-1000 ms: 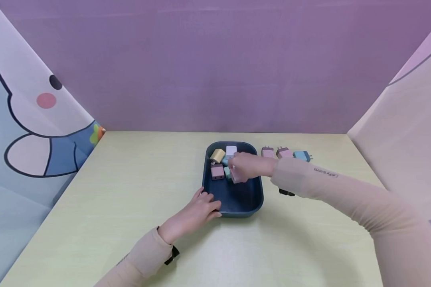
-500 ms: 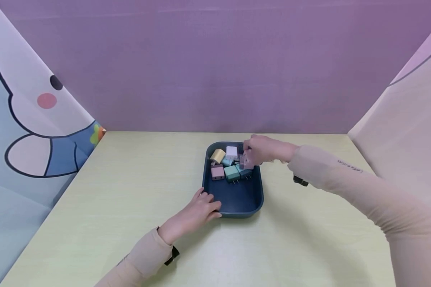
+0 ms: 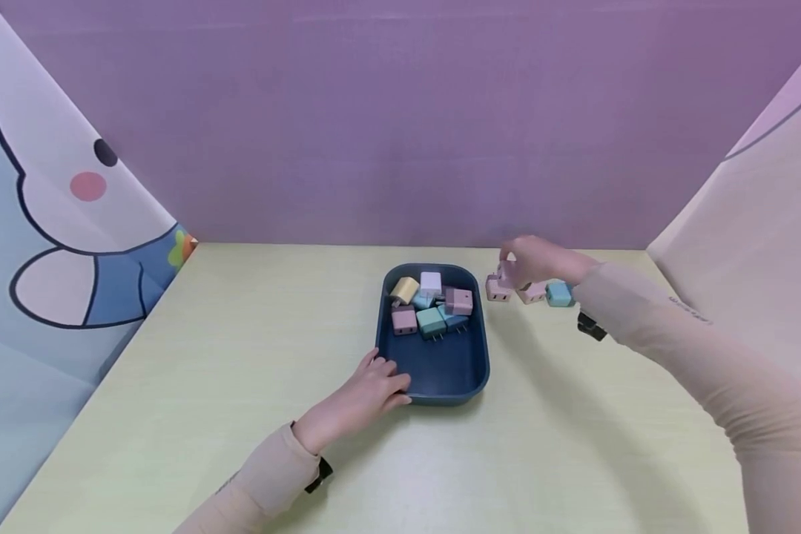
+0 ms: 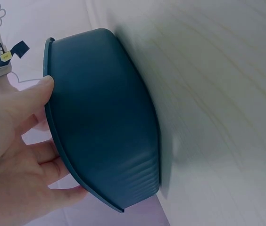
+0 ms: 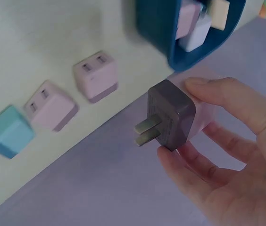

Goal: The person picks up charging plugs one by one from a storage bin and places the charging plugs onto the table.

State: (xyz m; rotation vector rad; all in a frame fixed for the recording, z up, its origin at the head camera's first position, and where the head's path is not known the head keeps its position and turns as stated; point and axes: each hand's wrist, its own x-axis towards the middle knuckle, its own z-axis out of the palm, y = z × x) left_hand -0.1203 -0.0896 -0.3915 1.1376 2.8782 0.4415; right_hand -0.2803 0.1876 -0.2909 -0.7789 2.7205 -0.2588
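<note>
Pinched between the thumb and fingers of my right hand (image 3: 537, 259) is a pink charger plug (image 5: 192, 110) with a dark end and two metal prongs. My hand is over the table to the right of the dark blue tray (image 3: 440, 378). Below it sit two more pink charger plugs (image 5: 96, 77) and a blue charger plug (image 5: 10, 132). My left hand (image 3: 363, 393) grips the tray's rim at the front left corner, thumb and fingertips at the edge in the left wrist view. In the tray's back half lie several charger plugs, among them a yellow one (image 3: 405, 290) and a green one (image 3: 431, 322).
The light wooden table (image 3: 274, 334) ends at a purple backdrop (image 3: 400, 133). Printed cloth panels (image 3: 60, 222) stand along both sides. My right sleeve (image 3: 681, 356) crosses the table's right side.
My right hand has moved right, from over the tray to the plugs on the table. A pink charger plug it held at the tray now lies there, released. My left hand has not moved.
</note>
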